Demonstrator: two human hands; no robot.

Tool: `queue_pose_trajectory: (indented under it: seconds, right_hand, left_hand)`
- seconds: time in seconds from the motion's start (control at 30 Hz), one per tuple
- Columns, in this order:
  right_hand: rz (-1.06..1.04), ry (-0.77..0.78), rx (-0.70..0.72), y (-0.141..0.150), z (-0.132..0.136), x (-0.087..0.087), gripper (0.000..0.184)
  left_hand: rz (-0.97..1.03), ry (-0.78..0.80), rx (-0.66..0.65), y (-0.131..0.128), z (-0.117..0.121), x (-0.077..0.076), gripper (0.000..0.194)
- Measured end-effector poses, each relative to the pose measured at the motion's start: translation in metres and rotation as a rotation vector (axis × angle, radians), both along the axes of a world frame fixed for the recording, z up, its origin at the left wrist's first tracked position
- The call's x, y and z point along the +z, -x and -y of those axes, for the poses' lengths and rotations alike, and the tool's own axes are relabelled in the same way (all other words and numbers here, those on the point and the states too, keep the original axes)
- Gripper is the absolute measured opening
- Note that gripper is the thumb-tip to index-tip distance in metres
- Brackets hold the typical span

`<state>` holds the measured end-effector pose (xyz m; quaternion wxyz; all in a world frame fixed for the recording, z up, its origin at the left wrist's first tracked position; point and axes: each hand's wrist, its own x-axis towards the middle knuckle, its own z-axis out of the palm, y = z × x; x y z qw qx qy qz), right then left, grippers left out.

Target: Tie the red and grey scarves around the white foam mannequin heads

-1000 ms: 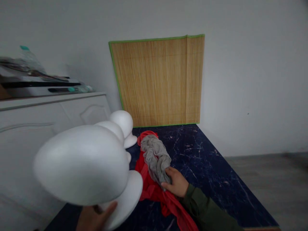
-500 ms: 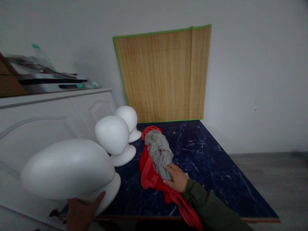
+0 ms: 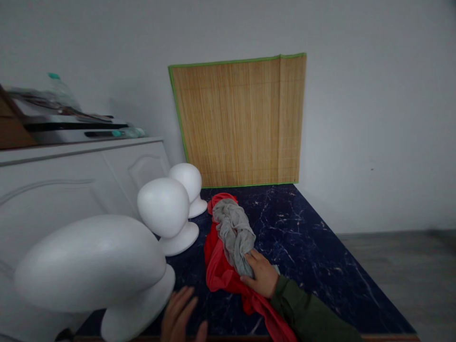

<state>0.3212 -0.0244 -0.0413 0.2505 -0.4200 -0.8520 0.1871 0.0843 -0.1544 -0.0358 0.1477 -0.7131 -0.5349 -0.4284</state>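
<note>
My right hand, in a dark green sleeve, grips the near end of a crumpled grey cloth between thumb and fingers. Under the grey cloth lies a red cloth, one end trailing over the table's front edge. My left hand is at the front edge, fingers apart and holding nothing, partly cut off by the frame. Just left of it stands the nearest white mannequin head on its flared base. Behind it stand a second white mannequin head and a third one.
The dark blue marbled table ends at the wall. A bamboo mat with green edging leans upright at the back. Along the left runs a white cabinet, topped with a box-like device and plastic bottles.
My left hand has let go of the nearest mannequin head's base and moved right, opening. My right hand stays on the grey cloth. The view has tilted up slightly.
</note>
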Motion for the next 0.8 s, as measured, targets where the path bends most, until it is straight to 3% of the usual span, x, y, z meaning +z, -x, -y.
queue_pose_trajectory:
  seconds: [0.07, 0.13, 0.2, 0.27, 0.37, 0.53, 0.8]
  right_hand:
    - [-0.019, -0.014, -0.003, 0.001, 0.0, -0.001, 0.062]
    - [-0.081, -0.041, 0.02, 0.001, 0.0, 0.001, 0.054]
    - [-0.163, -0.072, 0.063, 0.002, 0.001, 0.003, 0.048]
    - [-0.194, -0.067, 0.071, 0.001, 0.001, 0.004, 0.048]
    - [-0.137, -0.009, 0.0, 0.0, -0.001, 0.003, 0.053]
    - [-0.089, 0.021, -0.006, -0.001, -0.004, 0.0, 0.059]
    - [-0.114, 0.079, 0.033, 0.001, 0.001, 0.002, 0.06]
  left_hand:
    - [-0.167, 0.133, -0.307, -0.037, -0.025, 0.023, 0.051]
    - [-0.175, 0.262, -0.442, -0.069, -0.062, 0.046, 0.035]
    - [-0.13, 0.373, -0.526, -0.095, -0.102, 0.059, 0.031]
    - [-0.116, 0.494, -0.604, -0.113, -0.137, 0.058, 0.03]
    - [-0.125, 0.617, -0.65, -0.124, -0.17, 0.041, 0.026]
    - [-0.11, 0.633, -0.611, -0.113, -0.178, 0.019, 0.026]
    - [-0.117, 0.652, -0.615, -0.108, -0.174, 0.02, 0.03]
